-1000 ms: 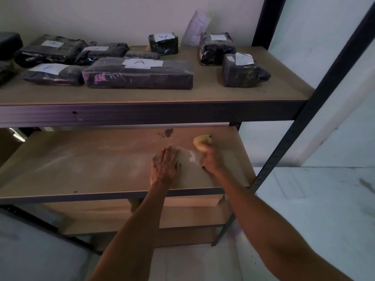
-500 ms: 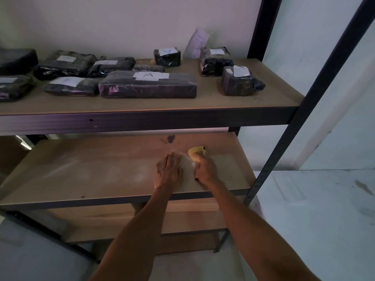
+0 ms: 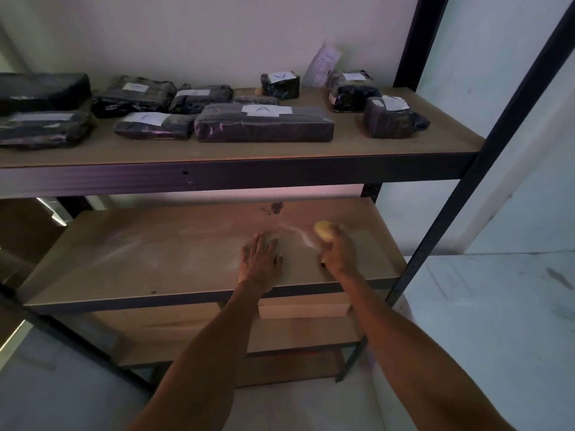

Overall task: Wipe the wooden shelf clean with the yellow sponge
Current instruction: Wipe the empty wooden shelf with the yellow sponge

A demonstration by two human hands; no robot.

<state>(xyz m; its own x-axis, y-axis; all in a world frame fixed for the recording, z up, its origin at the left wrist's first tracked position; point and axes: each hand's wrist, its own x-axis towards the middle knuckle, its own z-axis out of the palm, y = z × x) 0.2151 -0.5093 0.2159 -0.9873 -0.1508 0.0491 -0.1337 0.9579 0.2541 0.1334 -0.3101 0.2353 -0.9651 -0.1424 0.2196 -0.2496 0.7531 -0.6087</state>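
The wooden shelf (image 3: 155,253) is the middle board of a dark metal rack. Its surface is dusty, with pale streaks and a white smear (image 3: 300,233) near the middle right. My right hand (image 3: 339,253) grips the yellow sponge (image 3: 323,230) and holds it on the board at the right end of the smear. Flat on the board just left of it lies my left hand (image 3: 260,259), fingers straight and pointing away. A dark stain (image 3: 275,208) marks the wood near the back edge.
The upper shelf (image 3: 342,147) overhangs the work area and carries several black wrapped parcels with white labels (image 3: 264,122). Dark metal uprights (image 3: 435,241) stand at the right. Lower boards (image 3: 295,334) sit beneath, and a pale floor (image 3: 497,306) lies to the right.
My right hand has slid the sponge to the right, away from my left hand, after coming close beside it half a second ago. The left hand stays flat in place.
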